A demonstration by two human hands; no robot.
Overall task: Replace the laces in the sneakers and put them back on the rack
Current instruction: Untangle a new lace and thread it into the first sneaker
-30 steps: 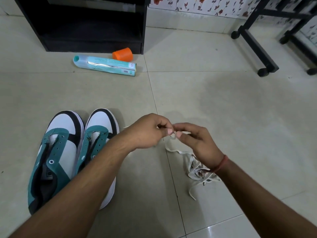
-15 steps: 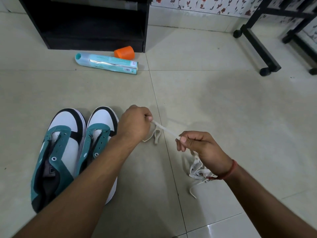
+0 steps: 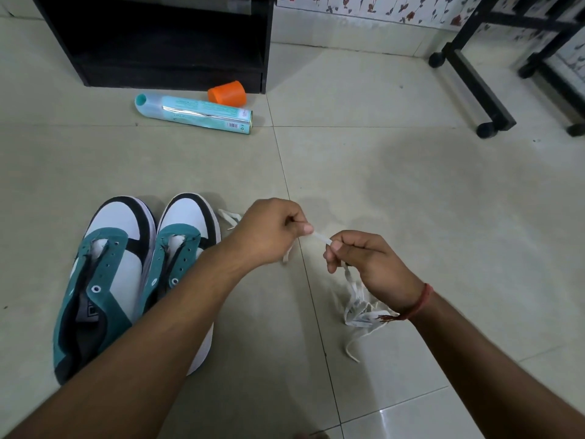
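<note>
While the left hand (image 3: 269, 231) and right hand (image 3: 372, 259) each pinch a short taut run of white shoelace (image 3: 321, 239) between thumb and curled fingers, its remainder lies bunched on the tiled floor (image 3: 411, 191) under the right wrist. Two unlaced teal, white and black sneakers (image 3: 126, 270) sit side by side at near left. Farther off: a teal spray can (image 3: 196, 110) on its side, orange cap (image 3: 228, 93), black rack (image 3: 158, 42).

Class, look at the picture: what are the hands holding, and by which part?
Both the left hand and right hand pinch one white lace, gripping a short taut stretch of it between them.
</note>
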